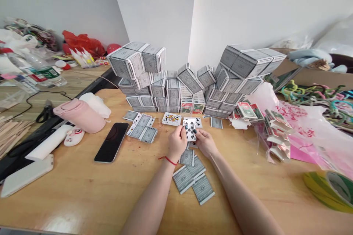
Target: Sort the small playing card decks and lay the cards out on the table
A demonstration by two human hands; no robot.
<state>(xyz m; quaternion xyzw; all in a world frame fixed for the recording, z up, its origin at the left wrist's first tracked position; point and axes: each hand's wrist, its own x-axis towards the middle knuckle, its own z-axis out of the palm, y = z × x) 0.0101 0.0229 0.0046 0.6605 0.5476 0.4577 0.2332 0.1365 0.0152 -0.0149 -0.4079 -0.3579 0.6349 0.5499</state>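
Observation:
My left hand (178, 140) and my right hand (205, 141) pinch opposite sides of a playing card (189, 130), a nine of spades facing me. Below the hands, several cards with folded edges (203, 188) lie back side up on the table. A face card (171, 119) rests just beyond my left hand, and another face-up card is partly covered by the held one. To the left, more folded cards (142, 127) overlap in a loose group. Behind all this stands a stacked structure of boxes made from cards (167, 91), higher at both ends than in the middle.
Card packs (245, 111) and opened card boxes (278, 132) lie on the right, near a roll of yellow-green tape (331, 190). At left are a black phone (112, 142), a pink tumbler (79, 114) and a white power bank (27, 175). Pink plastic (311, 125) covers the right side.

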